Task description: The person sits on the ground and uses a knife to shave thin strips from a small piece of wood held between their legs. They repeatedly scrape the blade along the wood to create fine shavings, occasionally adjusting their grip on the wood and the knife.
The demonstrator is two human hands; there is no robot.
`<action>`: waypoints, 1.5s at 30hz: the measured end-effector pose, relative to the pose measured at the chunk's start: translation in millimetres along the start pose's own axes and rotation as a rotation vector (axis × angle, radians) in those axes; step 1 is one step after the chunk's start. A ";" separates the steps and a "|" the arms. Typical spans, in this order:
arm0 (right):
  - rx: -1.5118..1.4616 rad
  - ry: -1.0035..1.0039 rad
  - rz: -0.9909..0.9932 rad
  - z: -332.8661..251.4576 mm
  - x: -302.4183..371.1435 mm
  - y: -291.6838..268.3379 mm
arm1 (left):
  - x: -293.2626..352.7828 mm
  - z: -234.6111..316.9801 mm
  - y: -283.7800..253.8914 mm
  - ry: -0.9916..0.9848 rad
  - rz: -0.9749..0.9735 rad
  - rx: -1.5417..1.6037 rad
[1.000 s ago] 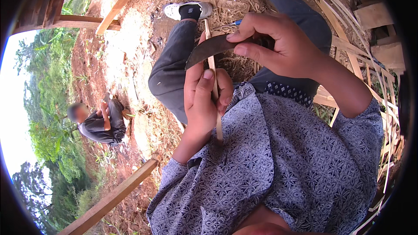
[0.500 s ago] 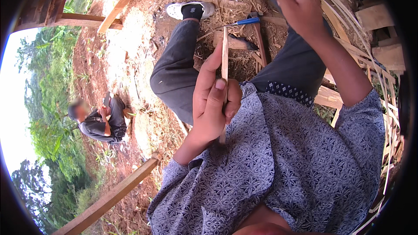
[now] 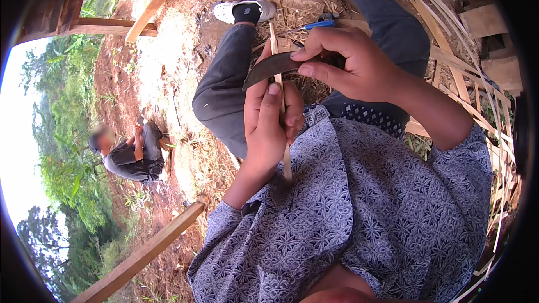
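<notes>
A thin pale wooden stick (image 3: 287, 160) runs roughly upright in the picture, its lower end against the patterned shirt. My left hand (image 3: 267, 120) is closed round it, with the thumb laid along its near side. My right hand (image 3: 353, 64) grips a knife (image 3: 270, 71) with a broad, dark, curved blade; its handle is mostly hidden in the fingers. The blade crosses over the stick just above my left thumb, pointing left. Whether its edge touches the wood I cannot tell.
Between my legs on the ground lie a blue-handled tool (image 3: 319, 24), wood shavings and board offcuts (image 3: 292, 3). Long thin strips (image 3: 477, 67) and wood blocks (image 3: 484, 21) pile up at the right. A person (image 3: 132, 148) sits on the slope at left, beyond a beam (image 3: 143, 252).
My right hand has come down and left from the upper right, bringing the knife over the stick. My left hand and the stick have shifted slightly left, the stick's top tilting left.
</notes>
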State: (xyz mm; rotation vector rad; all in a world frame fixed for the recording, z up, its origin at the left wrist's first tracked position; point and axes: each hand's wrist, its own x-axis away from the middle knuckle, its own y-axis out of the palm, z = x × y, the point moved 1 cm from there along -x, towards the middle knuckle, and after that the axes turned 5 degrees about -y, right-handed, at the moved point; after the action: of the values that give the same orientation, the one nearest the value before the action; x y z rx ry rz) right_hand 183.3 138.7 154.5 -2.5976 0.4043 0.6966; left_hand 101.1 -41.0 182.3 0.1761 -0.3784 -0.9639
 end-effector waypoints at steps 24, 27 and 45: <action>-0.010 -0.001 0.038 -7.5 1.6 -13.1 | 3.0 5.5 -3.4 0.003 -0.087 0.048; 0.016 -0.044 0.027 -8.2 0.1 -7.8 | 4.7 4.2 -2.3 -0.001 -0.089 0.040; 0.028 0.196 0.433 54.6 8.2 -41.0 | -6.5 -10.1 -9.6 0.022 0.070 -0.018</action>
State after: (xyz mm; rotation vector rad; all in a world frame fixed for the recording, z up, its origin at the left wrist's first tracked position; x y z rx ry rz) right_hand 183.3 198.3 120.2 -2.5813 1.0505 0.5629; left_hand 94.4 -41.3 168.5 0.1560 -0.3540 -0.8951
